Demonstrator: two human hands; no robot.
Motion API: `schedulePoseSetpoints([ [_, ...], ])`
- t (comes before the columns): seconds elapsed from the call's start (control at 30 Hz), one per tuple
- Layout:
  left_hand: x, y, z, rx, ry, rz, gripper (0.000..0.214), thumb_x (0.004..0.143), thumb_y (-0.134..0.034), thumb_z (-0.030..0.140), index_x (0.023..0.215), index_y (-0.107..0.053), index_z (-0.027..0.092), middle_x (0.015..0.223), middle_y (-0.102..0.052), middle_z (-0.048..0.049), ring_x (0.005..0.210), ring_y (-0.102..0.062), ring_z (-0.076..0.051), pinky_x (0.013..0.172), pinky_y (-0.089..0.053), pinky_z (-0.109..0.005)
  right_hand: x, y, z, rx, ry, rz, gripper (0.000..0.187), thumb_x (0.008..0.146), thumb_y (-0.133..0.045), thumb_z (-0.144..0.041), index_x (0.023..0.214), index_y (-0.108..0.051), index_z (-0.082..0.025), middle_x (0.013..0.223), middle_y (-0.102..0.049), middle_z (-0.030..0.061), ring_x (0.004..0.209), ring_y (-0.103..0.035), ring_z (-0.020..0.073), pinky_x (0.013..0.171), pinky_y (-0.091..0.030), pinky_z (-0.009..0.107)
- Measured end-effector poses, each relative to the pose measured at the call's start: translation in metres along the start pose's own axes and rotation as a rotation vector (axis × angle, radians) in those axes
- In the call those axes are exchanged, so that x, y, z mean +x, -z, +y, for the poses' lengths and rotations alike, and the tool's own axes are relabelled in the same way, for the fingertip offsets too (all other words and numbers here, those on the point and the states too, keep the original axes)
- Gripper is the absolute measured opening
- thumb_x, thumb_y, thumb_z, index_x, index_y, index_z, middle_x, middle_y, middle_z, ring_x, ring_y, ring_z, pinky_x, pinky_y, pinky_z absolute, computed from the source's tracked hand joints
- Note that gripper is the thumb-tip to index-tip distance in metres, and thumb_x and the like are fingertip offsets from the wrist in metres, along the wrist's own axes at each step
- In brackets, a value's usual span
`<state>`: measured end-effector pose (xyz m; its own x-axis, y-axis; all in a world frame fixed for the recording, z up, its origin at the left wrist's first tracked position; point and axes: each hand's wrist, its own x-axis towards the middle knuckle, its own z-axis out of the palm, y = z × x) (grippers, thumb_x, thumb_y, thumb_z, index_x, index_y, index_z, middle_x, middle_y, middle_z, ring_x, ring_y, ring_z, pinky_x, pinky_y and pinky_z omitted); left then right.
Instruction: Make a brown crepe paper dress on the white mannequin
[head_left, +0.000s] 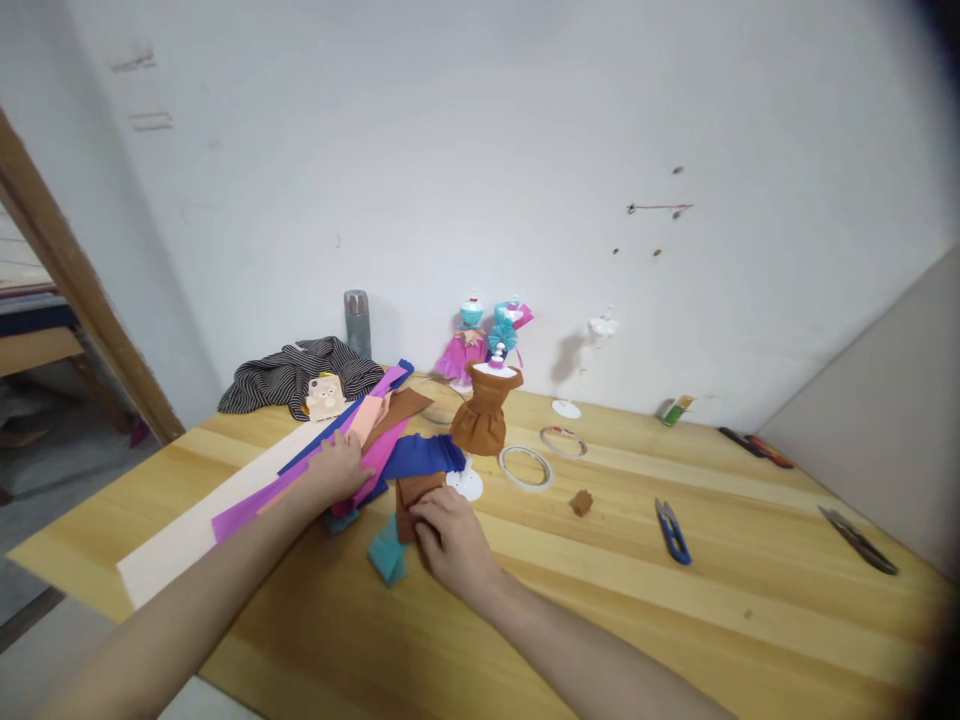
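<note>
My left hand (339, 468) rests on a pile of long crepe paper strips, its thumb apart from the fingers. A purple strip (244, 515), a peach strip (365, 418) and a brown strip (403, 410) show around it. With bent fingers, my right hand (457, 540) grips a brown crepe paper piece (409, 492) on the table. A teal scrap (388, 552) lies by that piece, and blue crepe paper (424, 455) is just beyond. Behind the right hand stands a small dress form in a brown dress (480, 415). The white base (466, 482) lies near my fingers.
Rolls of tape (525, 482), a brown scrap (581, 502), blue thread snips (673, 532) and dark scissors (859, 540) lie to the right. Dressed forms (463, 350) and a bare white stand (566, 409) line the wall. A flask (358, 325), striped cloth (274, 375) and phone (325, 397) are back left.
</note>
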<state>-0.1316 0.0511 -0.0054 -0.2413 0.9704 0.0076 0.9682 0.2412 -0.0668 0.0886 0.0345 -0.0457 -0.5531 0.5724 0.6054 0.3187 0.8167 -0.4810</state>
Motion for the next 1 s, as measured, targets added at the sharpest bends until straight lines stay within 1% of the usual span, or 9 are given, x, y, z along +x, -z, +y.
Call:
schedulePoseSetpoints([
  [0.07,0.006,0.001,-0.003,-0.013,0.024,-0.011,0.059,0.082,-0.050,0.049,0.122,-0.045,0.006,0.120,-0.050,-0.0275,0.109,-0.055,-0.040,0.084,-0.044,-0.047,0.004,0.004,0.005,-0.010,-0.160,0.054,0.015,0.077,-0.053,-0.012,0.066,-0.058,-0.019,0.071,-0.060,0.0049,0.075,-0.053,0.0200,0.069,-0.042,0.033],
  [0.17,0.011,0.001,-0.008,-0.039,0.032,-0.024,0.058,0.083,-0.050,0.050,0.121,-0.046,0.006,0.121,-0.050,-0.0273,0.108,-0.056,-0.040,0.083,-0.046,-0.047,0.012,0.009,0.021,0.023,-0.421,0.131,0.027,0.075,-0.056,-0.024,0.052,-0.041,-0.020,0.057,-0.049,-0.0006,0.061,-0.048,0.0162,0.059,-0.037,0.028],
  [0.27,0.013,0.002,-0.014,-0.067,0.017,-0.026,0.055,0.086,-0.051,0.049,0.123,-0.048,0.009,0.122,-0.053,-0.0227,0.107,-0.057,-0.036,0.083,-0.048,-0.045,0.017,0.011,0.039,0.037,-0.555,0.175,0.034,0.074,-0.054,-0.033,0.050,-0.032,-0.023,0.046,-0.038,-0.0056,0.046,-0.039,0.0122,0.048,-0.029,0.025],
  [0.33,0.013,0.004,-0.018,-0.084,0.014,-0.031,0.045,0.088,-0.053,0.042,0.122,-0.052,0.012,0.121,-0.056,-0.0157,0.103,-0.059,-0.028,0.084,-0.050,-0.044,0.019,0.013,0.048,0.037,-0.606,0.200,0.033,0.071,-0.055,-0.033,0.051,-0.032,-0.023,0.044,-0.037,-0.0065,0.044,-0.038,0.0117,0.047,-0.027,0.024],
  [0.43,0.014,0.008,-0.023,-0.110,0.005,-0.037,0.035,0.089,-0.056,0.033,0.120,-0.054,0.016,0.120,-0.057,-0.0092,0.101,-0.060,-0.021,0.084,-0.052,-0.044,0.020,0.016,0.059,0.023,-0.654,0.232,0.029,0.066,-0.058,-0.033,0.052,-0.034,-0.023,0.045,-0.040,-0.0066,0.045,-0.041,0.0122,0.048,-0.028,0.024],
  [0.6,0.013,0.015,-0.029,-0.154,-0.031,-0.053,0.047,0.091,-0.044,0.045,0.123,-0.052,0.011,0.117,-0.062,-0.0186,0.107,-0.060,-0.029,0.088,-0.047,-0.040,0.024,0.019,0.076,-0.012,-0.705,0.238,0.026,0.065,-0.062,-0.036,0.056,-0.041,-0.022,0.047,-0.048,-0.0041,0.046,-0.045,0.0137,0.047,-0.030,0.024],
  [0.77,0.015,0.018,-0.033,-0.173,-0.015,-0.061,0.050,0.089,-0.037,0.047,0.125,-0.051,0.016,0.122,-0.062,-0.0166,0.111,-0.059,-0.030,0.087,-0.046,-0.037,0.028,0.015,0.084,-0.052,-0.669,0.132,0.031,0.072,-0.060,-0.039,0.052,-0.046,-0.020,0.048,-0.054,0.0010,0.045,-0.046,0.0140,0.047,-0.028,0.025],
  [0.87,0.015,0.017,-0.034,-0.168,-0.006,-0.049,0.050,0.089,-0.035,0.049,0.123,-0.052,0.017,0.120,-0.063,-0.0157,0.110,-0.060,-0.029,0.087,-0.046,-0.036,0.030,0.015,0.087,-0.078,-0.624,0.067,0.030,0.080,-0.054,-0.034,0.055,-0.052,-0.018,0.055,-0.061,0.0047,0.050,-0.050,0.0147,0.050,-0.029,0.026],
  [1.0,0.011,0.011,-0.030,-0.143,-0.002,-0.012,0.052,0.088,-0.037,0.052,0.124,-0.052,0.016,0.118,-0.063,-0.0173,0.107,-0.061,-0.031,0.083,-0.047,-0.039,0.033,0.021,0.096,-0.160,-0.621,0.041,0.027,0.083,-0.053,-0.028,0.059,-0.056,-0.017,0.061,-0.064,0.0089,0.056,-0.053,0.0157,0.054,-0.029,0.026],
])
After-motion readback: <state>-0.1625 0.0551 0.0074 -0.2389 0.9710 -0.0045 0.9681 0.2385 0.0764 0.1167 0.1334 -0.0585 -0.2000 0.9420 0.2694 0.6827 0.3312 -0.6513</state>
